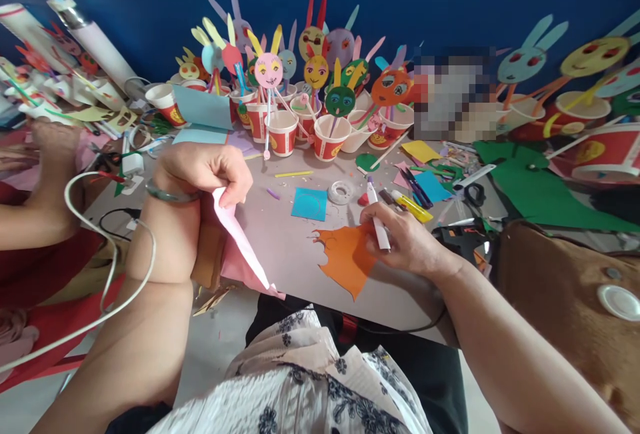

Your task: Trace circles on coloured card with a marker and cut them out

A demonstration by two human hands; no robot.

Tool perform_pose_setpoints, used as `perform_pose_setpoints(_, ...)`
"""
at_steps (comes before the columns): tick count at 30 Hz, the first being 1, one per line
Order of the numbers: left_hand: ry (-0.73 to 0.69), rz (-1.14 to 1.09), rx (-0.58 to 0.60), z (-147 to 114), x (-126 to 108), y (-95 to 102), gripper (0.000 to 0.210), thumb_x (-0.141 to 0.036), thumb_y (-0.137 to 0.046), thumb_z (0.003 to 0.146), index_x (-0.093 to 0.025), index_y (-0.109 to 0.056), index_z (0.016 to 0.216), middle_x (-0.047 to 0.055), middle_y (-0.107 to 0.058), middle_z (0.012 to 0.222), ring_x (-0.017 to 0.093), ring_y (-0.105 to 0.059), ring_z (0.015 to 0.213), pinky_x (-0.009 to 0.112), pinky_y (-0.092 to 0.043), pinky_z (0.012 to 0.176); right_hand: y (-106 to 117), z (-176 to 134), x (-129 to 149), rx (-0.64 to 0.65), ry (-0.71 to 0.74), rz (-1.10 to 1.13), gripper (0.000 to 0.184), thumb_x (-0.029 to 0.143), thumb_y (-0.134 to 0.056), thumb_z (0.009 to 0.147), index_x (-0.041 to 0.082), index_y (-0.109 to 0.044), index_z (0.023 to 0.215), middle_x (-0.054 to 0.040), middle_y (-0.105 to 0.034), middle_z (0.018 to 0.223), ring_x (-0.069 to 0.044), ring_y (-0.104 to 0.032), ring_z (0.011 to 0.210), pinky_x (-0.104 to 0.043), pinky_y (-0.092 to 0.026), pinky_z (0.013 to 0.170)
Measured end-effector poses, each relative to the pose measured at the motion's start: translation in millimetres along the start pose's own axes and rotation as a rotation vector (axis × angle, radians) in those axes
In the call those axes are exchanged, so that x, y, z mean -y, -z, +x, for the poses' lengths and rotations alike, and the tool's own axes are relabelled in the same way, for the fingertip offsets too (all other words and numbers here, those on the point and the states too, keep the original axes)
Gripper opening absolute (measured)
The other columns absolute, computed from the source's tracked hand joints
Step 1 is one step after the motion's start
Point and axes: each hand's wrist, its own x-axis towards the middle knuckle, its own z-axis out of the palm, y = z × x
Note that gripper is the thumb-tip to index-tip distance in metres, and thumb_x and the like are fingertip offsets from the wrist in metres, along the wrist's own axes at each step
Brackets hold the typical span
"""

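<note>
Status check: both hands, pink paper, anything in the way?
Left hand: gripping folded pink paper sheet. Right hand: holding white pen with purple end. Possibly in the way: ragged-edged orange paper sheet, partly behind right hand's fingers.

over your table [295, 247] you count two hands, the left hand [203, 171] and the right hand [407, 241], with one white pen [381, 233] in the right. near the front edge lies one orange sheet [347, 261]; farther back, one blue square [309, 205] bearing a circle, one tape roll [332, 192], one green disc [366, 162]. your paper cups [283, 135] overlap past counting.

pink sheet [243, 247], orange paper [347, 261], white-and-purple marker [381, 233]
</note>
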Motion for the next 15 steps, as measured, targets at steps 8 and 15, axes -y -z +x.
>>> perform_pose_setpoints(8,-0.249,0.005,0.1,-0.8,3.6,4.7,0.046,-0.052,-0.067,0.093,-0.02,-0.072,0.06,0.005,-0.071,0.06,0.012,-0.062,0.059,0.031,-0.057,0.074,-1.6,-2.0,-1.7,0.045,0.037,-0.061,0.033,0.015,-0.06,0.067,0.029,-0.056,0.097,0.0023,-0.069,0.073,-0.018,-0.059,0.052,-0.031,-0.044,0.054)
perform_pose_setpoints(15,-0.294,-0.002,0.152,1.0,5.8,11.7,0.047,-0.051,-0.07,0.093,-0.017,-0.073,0.06,0.005,-0.071,0.06,0.011,-0.064,0.062,0.03,-0.058,0.076,-3.5,-3.5,-3.1,0.061,0.048,-0.071,0.031,0.014,-0.061,0.07,0.028,-0.057,0.097,0.0024,-0.069,0.071,-0.018,-0.059,0.051,-0.031,-0.043,0.053)
